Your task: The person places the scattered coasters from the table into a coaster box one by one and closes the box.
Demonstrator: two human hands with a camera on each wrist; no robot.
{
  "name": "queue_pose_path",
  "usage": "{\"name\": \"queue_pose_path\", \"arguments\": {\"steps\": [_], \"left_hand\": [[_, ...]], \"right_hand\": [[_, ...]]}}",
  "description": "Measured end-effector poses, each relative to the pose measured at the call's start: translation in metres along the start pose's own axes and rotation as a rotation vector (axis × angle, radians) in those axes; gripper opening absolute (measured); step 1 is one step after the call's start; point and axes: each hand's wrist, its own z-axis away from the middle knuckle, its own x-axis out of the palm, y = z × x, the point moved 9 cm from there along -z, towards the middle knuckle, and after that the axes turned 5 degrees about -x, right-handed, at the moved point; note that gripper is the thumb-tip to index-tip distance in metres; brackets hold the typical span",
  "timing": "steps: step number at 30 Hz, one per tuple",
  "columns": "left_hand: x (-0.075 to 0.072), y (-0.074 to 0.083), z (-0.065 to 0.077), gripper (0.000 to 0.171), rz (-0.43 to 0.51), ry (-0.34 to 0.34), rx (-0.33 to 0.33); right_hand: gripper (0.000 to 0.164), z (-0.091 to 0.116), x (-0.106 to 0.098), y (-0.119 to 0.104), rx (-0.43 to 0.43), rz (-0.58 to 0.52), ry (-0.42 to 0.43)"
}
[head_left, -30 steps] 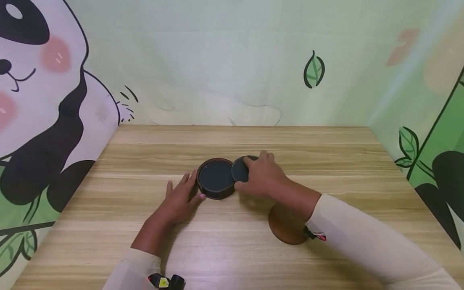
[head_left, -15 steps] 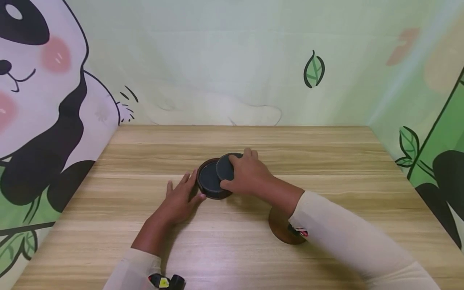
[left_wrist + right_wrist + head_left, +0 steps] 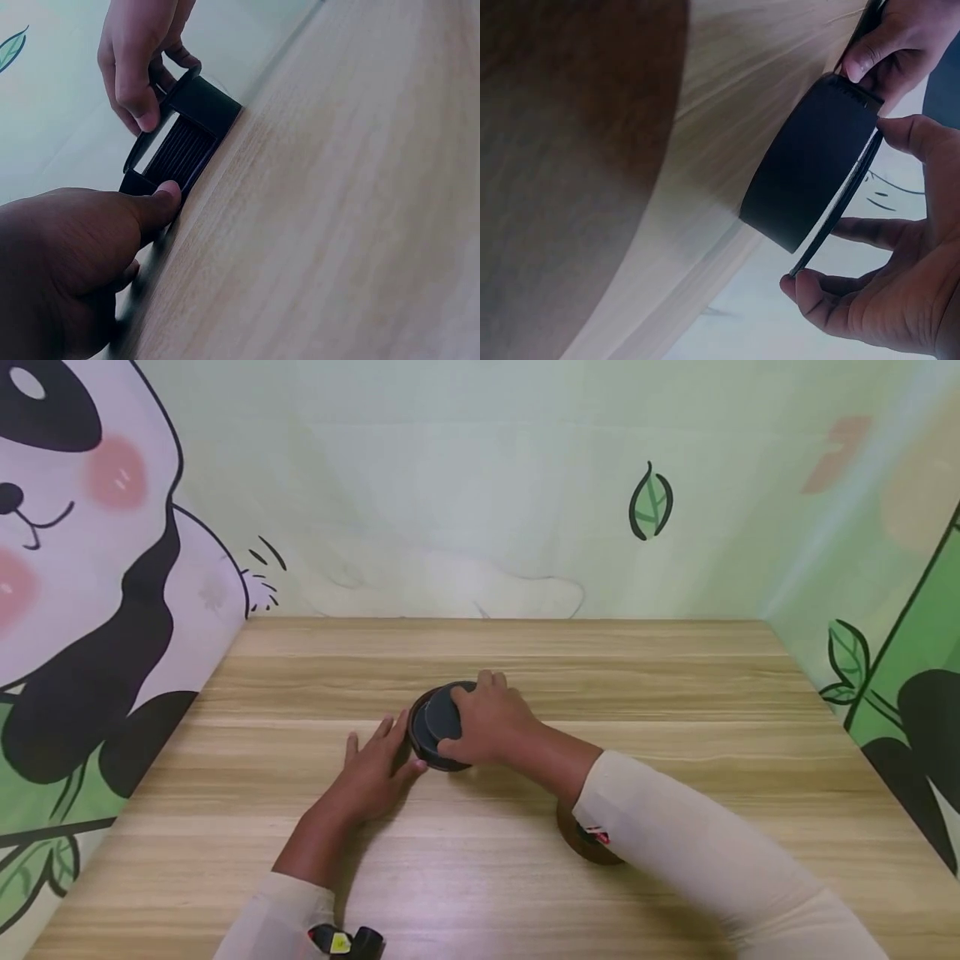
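A round dark coaster (image 3: 442, 717) is pinched by its edge between the thumb and fingertips of my right hand (image 3: 497, 723). It hovers over a round black coaster holder (image 3: 810, 165) that stands on the table; a narrow gap shows between the coaster (image 3: 838, 202) and the rim in the right wrist view. Through the slot in the holder's side, the left wrist view shows several stacked coasters (image 3: 182, 154). My left hand (image 3: 375, 781) rests against the holder's left side, thumb and forefinger touching it, the other fingers spread.
A brown disc (image 3: 583, 847) lies flat on the wooden table (image 3: 450, 877), partly hidden under my right forearm. Behind the table rises a pale green wall (image 3: 450, 510) with panda and leaf drawings.
My right hand has carried the coaster leftward from the holder's right side to over its top. The left hand has stayed at the holder, and more of the brown disc is covered by the sleeve.
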Motion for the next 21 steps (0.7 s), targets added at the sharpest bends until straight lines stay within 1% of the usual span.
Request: {"name": "queue_pose_path", "arguments": {"steps": [5,12,16,21], "left_hand": [[0.000,-0.003,0.000,0.084,0.001,-0.004,-0.005],[0.000,-0.005,0.000,0.084,0.003,0.009,0.000],[0.001,-0.005,-0.001,0.084,0.004,0.011,0.004],[0.001,-0.005,-0.002,0.084,-0.001,0.010,0.009]], "right_hand": [[0.081,-0.004,0.003,-0.008,-0.024,0.043,-0.012],[0.080,-0.006,0.004,-0.019,-0.072,0.080,0.005],[0.080,-0.004,0.004,-0.021,-0.085,0.091,0.008],[0.084,-0.002,0.005,-0.020,-0.079,0.083,0.005]]}}
